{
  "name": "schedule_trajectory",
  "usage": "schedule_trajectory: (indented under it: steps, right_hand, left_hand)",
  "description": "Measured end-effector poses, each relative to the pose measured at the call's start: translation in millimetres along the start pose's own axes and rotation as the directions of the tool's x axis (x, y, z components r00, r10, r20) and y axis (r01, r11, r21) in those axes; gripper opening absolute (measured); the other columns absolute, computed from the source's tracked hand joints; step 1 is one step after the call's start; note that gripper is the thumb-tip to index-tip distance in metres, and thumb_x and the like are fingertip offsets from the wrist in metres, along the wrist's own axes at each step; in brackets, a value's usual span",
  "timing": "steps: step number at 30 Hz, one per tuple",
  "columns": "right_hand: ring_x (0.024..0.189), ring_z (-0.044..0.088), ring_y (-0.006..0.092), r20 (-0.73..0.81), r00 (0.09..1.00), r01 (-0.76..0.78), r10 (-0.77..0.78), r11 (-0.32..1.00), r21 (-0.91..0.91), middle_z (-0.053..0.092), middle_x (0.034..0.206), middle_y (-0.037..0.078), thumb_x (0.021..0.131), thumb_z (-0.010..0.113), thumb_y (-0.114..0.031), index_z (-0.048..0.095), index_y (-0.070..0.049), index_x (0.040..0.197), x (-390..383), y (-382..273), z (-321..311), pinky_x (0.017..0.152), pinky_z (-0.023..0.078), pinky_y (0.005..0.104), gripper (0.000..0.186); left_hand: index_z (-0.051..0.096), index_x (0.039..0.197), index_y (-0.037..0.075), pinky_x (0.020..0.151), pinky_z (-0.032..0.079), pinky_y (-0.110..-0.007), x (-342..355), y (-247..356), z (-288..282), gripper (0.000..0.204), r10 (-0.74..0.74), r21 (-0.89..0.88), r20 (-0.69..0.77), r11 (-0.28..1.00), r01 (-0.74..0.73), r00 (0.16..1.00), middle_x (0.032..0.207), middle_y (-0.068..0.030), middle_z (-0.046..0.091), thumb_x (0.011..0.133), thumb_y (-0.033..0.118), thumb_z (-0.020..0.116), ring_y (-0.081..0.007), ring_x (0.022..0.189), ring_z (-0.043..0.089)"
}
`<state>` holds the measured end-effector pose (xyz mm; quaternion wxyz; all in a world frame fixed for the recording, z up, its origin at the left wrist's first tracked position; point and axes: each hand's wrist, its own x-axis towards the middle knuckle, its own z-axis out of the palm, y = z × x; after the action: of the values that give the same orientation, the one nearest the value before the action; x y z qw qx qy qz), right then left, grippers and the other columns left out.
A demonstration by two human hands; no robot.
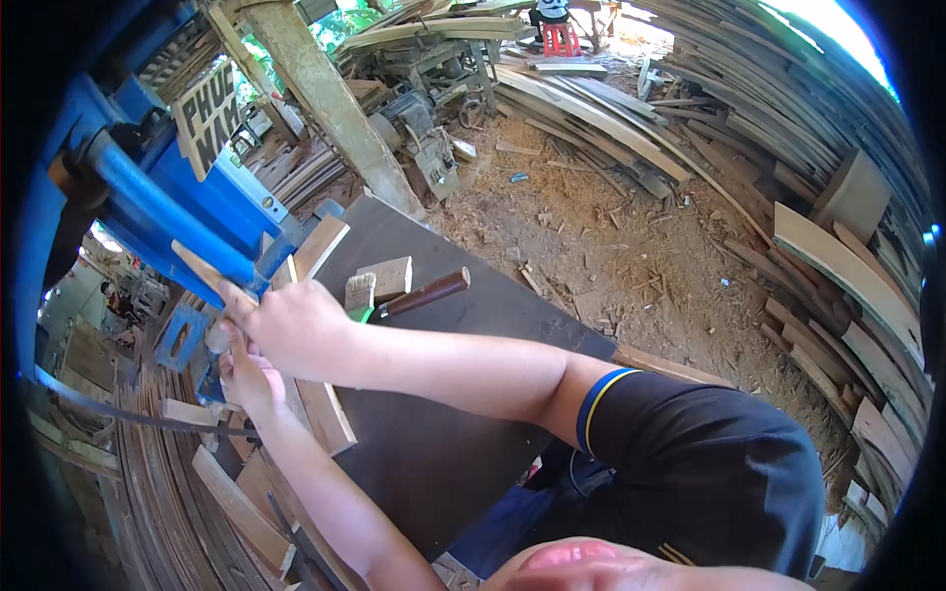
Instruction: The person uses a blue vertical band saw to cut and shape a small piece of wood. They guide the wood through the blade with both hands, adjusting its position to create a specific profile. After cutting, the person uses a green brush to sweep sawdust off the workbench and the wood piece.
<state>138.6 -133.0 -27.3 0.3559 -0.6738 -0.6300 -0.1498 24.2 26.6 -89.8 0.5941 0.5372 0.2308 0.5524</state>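
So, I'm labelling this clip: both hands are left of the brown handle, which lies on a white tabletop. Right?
The tabletop is dark, not white, as the head view shows; the brown handle lies on it, left hand and right hand to its left.

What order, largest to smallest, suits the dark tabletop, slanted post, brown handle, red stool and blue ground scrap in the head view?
1. Dark tabletop
2. Slanted post
3. Brown handle and red stool: too alike to rank; stool farther away
4. Blue ground scrap
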Motion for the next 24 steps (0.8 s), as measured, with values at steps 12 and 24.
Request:
schedule_trajectory:
  steps: [12,24]
  right_hand:
    - [0.056,0.068,0.0237,0.024,0.999,0.030,-0.029,0.999,-0.037,0.067,0.065,0.008,0.085,0.059,-0.020,0.034,0.004,0.148,-17,1,-4,0.048,0.052,0.0354,0.071]
    - [0.056,0.069,0.0252,0.173,0.974,0.171,-0.144,0.973,-0.152,0.067,0.063,0.011,0.079,0.060,-0.012,0.057,0.009,0.122,-54,-13,-76,0.047,0.053,0.0338,0.048]
  left_hand:
    - [0.055,0.117,-0.007,0.088,0.055,-0.040,5,-8,-4,0.053,-0.068,0.071,-0.214,0.994,0.085,0.975,0.118,-0.0196,0.064,0.094,0.039,0.068,-0.0247,0.103,0.066]
    - [0.053,0.100,0.003,0.085,0.056,-0.038,-7,-5,10,0.029,-0.043,-0.130,-0.033,0.991,0.038,0.999,0.107,-0.0136,0.064,0.092,0.024,0.072,-0.0235,0.099,0.065]
